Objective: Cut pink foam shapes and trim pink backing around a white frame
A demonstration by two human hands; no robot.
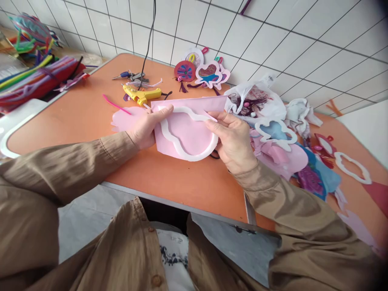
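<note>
Both my hands hold a pink sheet (189, 135) with a white foam frame (184, 151) lying on it, lifted a little above the orange table (91, 117). My left hand (147, 127) grips the sheet's left edge, thumb on the frame's top. My right hand (232, 139) pinches the frame and sheet at their right side. A yellow glue gun (142, 95) lies just beyond the sheet, its nozzle pointing toward my left hand.
Finished round and heart-shaped ornaments (200, 70) lean at the tiled wall. A plastic bag (257, 101) and a heap of pink, blue and white foam cutouts (291, 153) fill the right side. Scissors (130, 75) lie at the back. Coloured pipe cleaners (33, 81) are piled left.
</note>
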